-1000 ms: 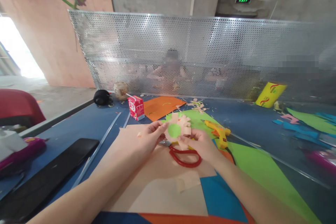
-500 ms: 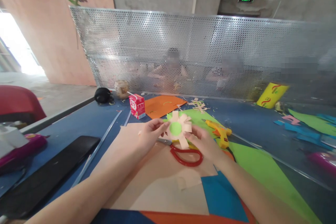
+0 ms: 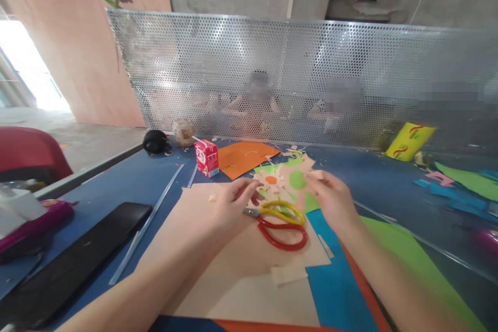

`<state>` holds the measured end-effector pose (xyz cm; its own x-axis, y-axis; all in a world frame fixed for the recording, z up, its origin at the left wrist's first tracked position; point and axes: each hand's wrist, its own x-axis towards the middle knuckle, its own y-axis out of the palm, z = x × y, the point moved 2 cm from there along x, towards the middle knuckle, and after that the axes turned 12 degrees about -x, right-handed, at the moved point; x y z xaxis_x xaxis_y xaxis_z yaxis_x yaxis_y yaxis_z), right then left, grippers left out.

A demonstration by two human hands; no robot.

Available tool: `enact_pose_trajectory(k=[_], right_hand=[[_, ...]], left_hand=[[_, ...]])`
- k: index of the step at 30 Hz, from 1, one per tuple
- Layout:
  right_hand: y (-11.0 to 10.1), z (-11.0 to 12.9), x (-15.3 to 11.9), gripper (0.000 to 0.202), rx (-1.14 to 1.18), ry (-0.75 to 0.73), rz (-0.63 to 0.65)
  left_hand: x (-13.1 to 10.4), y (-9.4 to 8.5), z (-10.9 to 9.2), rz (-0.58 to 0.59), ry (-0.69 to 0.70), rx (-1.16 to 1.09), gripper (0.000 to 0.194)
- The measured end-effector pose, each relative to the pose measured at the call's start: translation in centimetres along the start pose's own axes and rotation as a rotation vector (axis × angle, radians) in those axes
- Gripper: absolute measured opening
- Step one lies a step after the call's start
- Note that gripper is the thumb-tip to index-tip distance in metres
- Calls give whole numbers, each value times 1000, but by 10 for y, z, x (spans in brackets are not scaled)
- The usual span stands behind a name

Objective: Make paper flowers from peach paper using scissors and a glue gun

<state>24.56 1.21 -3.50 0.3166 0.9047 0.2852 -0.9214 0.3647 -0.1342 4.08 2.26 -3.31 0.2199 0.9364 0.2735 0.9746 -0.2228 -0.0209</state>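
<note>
A beige paper flower with a green round centre is pinched at its right side by my right hand. My left hand is over the beige paper sheet, its fingers loosely curled and apart, with nothing seen in them. Just right of its fingertips, a second paper flower with an orange centre lies on the green sheet. Scissors with one red and one yellow handle rest on the beige sheet below the flowers. Their blades are mostly hidden by my left hand.
A red drink carton stands by an orange sheet. On the left lie a black phone-like slab and a clear stick. A yellow roll stands far right. A perforated metal screen borders the table's back.
My right hand has carried the green-centred flower right, away from my left hand, which has let go of it. The orange-centred flower and yellow scissor handle now show; the yellow glue gun is out of sight.
</note>
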Motion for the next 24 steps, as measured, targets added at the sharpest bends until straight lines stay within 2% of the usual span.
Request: enact_pose_trajectory(k=[2,4,8,11,18,24], right_hand=[[-10,-3,7,19,51,14,-145],[-15,-7,12,22,86,34,-207],[-12,-11,12,25,135,60,-175],[-8,-9,10,26,177,83,-146],[-8,-10,12,33,271,224,-166],[-14,-11,16,28,364,251,-173]], left_hand=[[2,-9,-5,-69,11,61,22],[6,-21,-7,-110,3,129,12],[12,-41,4,-149,-8,232,6],[15,-47,16,-158,-11,291,6],[13,-33,31,-83,-14,437,8],[8,-14,24,48,-3,625,15]])
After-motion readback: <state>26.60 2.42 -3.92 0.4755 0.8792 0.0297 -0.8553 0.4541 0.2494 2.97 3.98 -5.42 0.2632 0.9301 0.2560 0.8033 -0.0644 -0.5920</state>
